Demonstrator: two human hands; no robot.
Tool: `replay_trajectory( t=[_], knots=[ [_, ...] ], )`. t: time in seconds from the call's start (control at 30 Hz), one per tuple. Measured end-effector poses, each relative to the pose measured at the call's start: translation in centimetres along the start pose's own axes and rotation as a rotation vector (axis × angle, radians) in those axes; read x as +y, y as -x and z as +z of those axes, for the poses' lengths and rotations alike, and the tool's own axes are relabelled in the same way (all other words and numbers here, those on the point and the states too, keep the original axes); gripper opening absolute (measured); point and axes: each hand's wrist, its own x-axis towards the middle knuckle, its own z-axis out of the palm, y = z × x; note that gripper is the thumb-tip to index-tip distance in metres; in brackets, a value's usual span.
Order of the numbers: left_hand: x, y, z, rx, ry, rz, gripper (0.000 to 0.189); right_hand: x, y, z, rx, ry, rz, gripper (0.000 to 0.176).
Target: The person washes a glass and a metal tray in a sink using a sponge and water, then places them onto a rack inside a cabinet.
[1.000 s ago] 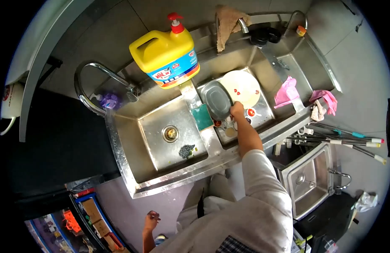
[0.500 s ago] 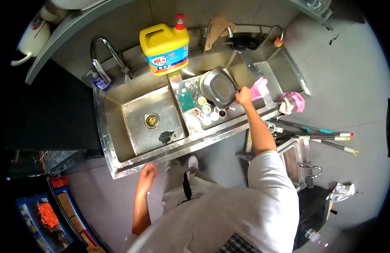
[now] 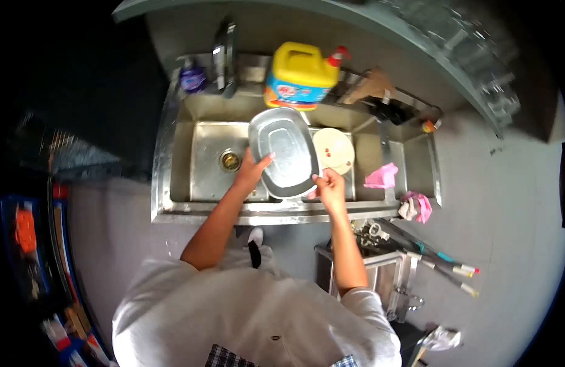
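Observation:
A grey metal tray (image 3: 285,147) with rounded corners is held above the divider between the left and middle basins, covering part of both. My left hand (image 3: 250,174) grips its left side, the thumb lying over the face of the tray. At the lower right corner, the fingers of my right hand (image 3: 329,188) are closed on the rim. A pale yellow plate (image 3: 335,148) with a few red bits on it sits in the middle basin, just right of the tray. The small items in that basin are mostly hidden.
Behind the sink (image 3: 282,214) stand a yellow detergent jug (image 3: 304,66) with a red pump, a purple soap bottle (image 3: 192,78) and a faucet (image 3: 224,58). Pink cloths (image 3: 381,176) lie at the right. A shelf (image 3: 331,9) overhangs the back. Long poles (image 3: 441,263) lie at the lower right.
The tray has moved left out of the middle basin, uncovering the plate. My left hand has come up from beside my body to the tray. The camera view has turned.

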Motion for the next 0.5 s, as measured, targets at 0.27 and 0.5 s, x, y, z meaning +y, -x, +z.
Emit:
replay_trajectory(
  t=[0.27,0.5],
  knots=[
    [-8.1,-3.5,-19.0,0.437,-0.723,0.059,0.039,11.7,-4.9,16.2,-0.19,0.72,-0.031,0.011],
    [-13.6,-8.1,-25.6,0.317,-0.518,-0.039,0.04,16.5,-9.0,20.9,-0.523,0.761,0.365,0.027]
  ],
)
